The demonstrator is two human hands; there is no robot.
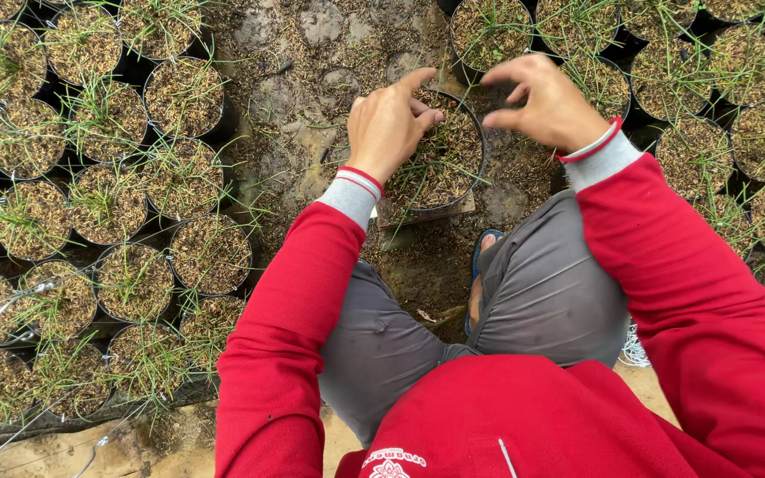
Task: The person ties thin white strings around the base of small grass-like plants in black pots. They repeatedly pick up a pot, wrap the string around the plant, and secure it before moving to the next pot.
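Note:
A black plastic pot (475,133) filled with brown husk soil and thin green grass-like shoots stands on the ground in front of me. My left hand (389,124) hovers over its left rim, fingers curled, index finger stretched out, nothing clearly held. My right hand (542,99) is above the pot's right rim with thumb and fingers pinched close together; whether a shoot is between them I cannot tell. Both arms wear red sleeves with grey cuffs.
Rows of similar black pots (183,93) with shoots fill the left side, and more pots (692,150) stand at the right and top. Bare husk-strewn ground (312,80) lies between them. My knees in grey trousers (542,292) and a blue sandal (482,257) are below the pot.

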